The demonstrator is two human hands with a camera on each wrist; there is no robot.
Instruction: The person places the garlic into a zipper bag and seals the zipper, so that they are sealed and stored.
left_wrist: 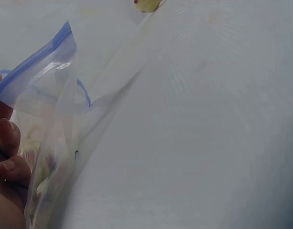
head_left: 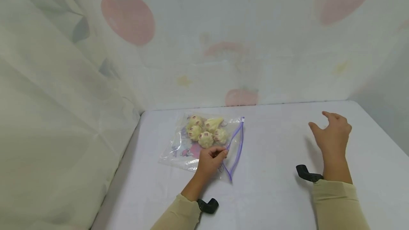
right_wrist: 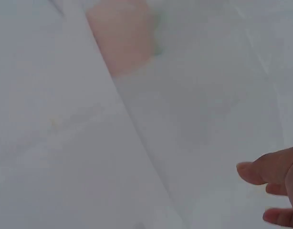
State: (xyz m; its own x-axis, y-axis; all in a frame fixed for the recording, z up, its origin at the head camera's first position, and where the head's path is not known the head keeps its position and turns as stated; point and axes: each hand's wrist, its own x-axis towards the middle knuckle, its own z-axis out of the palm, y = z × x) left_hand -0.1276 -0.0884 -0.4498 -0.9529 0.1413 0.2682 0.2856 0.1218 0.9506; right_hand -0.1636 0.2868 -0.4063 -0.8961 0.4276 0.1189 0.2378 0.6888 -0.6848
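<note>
A clear zip bag (head_left: 179,155) with a purple-blue zip edge lies on the table, its mouth parted and facing right. Inside are several pale yellow, ridged pieces (head_left: 206,140) with dark reddish marks. My left hand (head_left: 211,162) pinches the near zip edge between thumb and fingers; in the left wrist view the bag's blue edge (left_wrist: 39,56) rises beside the curled fingers (left_wrist: 8,136). Over the table's right side my right hand (head_left: 333,134) is held up, thumb and fingers apart, holding nothing; the right wrist view shows its thumb (right_wrist: 254,172) and fingertips.
The white-covered table (head_left: 271,187) meets a printed curtain (head_left: 191,45) at its back edge. Another pale curtain (head_left: 48,116) hangs along the left side. Each wrist wears a black band, the left one (head_left: 208,206) and the right one (head_left: 308,174).
</note>
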